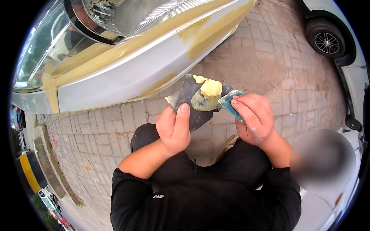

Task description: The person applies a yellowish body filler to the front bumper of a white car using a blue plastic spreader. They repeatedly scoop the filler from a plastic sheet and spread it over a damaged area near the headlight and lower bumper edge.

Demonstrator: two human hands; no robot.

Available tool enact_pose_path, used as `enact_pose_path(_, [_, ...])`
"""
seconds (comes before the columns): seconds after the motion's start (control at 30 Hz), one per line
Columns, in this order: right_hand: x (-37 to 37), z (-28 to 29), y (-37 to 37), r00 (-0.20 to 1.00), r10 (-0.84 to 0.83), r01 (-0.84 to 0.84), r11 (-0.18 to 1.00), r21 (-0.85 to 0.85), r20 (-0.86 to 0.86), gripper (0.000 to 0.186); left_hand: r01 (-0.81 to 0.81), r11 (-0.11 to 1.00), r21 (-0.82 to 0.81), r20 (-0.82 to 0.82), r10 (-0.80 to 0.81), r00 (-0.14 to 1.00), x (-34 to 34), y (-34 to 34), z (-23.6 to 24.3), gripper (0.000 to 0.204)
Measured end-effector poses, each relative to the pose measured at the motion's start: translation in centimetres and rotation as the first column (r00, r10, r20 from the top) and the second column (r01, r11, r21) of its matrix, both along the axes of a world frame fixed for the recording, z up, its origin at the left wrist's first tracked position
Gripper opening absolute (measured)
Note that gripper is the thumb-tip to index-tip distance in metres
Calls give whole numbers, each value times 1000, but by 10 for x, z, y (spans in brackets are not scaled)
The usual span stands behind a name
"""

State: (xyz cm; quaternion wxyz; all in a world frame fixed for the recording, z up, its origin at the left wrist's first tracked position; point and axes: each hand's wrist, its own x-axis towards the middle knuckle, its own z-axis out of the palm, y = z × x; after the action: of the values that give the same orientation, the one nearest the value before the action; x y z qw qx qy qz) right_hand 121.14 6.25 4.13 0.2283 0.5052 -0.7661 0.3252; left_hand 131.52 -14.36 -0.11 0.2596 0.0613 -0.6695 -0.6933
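Observation:
My left hand (172, 128) is closed around a dark grey flat board (200, 120), thumb on top. On the board sits a thick lump of yellow putty (211, 89), with a thinner smear beside it. A second flat corner with putty on its tip sticks out left of the hand; whether it is a separate piece I cannot tell. My right hand (254, 120) pinches a teal putty spreader (233, 108), its edge coated with putty and close beside the smear. Whether the spreader touches the board is unclear. Pale dust marks the right hand.
Ahead and to the left is a silver car bumper (127, 79) with tan patches and strips, below a headlight (111, 17). Brick paving (269, 46) lies beneath. White cars stand at the right, one showing its wheel (327, 41). A blurred round patch covers the lower right.

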Motion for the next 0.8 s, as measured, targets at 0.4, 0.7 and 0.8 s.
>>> enact_pose_path(0.4, [10,2,0,999,-12,15,998,64,-44,46,-15,989,-147,-70,5,998,3,8,6,14])
enact_pose_path(0.7, [13,-2,-3,994,10,3,992,124,-106,32,-38,989,-144,-84,26,996,3,10,7,13])
enact_pose_path(0.8, [14,-4,-3,994,24,-10,992,125,-109,32,-42,989,-145,-70,32,997,3,9,7,13])
